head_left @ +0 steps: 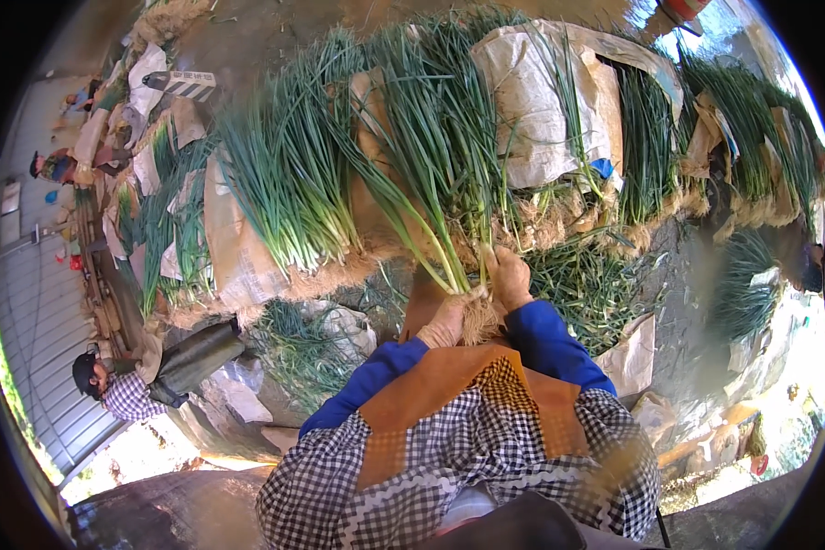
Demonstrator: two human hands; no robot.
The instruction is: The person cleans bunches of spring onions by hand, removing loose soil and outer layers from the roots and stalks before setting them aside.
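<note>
My left hand (444,323) is closed round the base of a few long spring onions (446,261), near their tan hairy roots (480,323). Just above and to the right, my right hand (510,277) is closed on a pale stalk of the same bunch. Their green leaves stretch away from me over the heaped onions. Fingertips of both hands are partly hidden by the stalks and roots. Blue sleeves (552,341) cover my forearms, and an orange-brown cloth lies over my checked apron (422,440).
A long row of spring onions (289,156) lies ahead, divided by pale sacks (545,101). Loose green trimmings (582,284) lie on the ground right of my hands, and more trimmings (307,344) to the left. A person (128,385) in a dark cap sits at far left.
</note>
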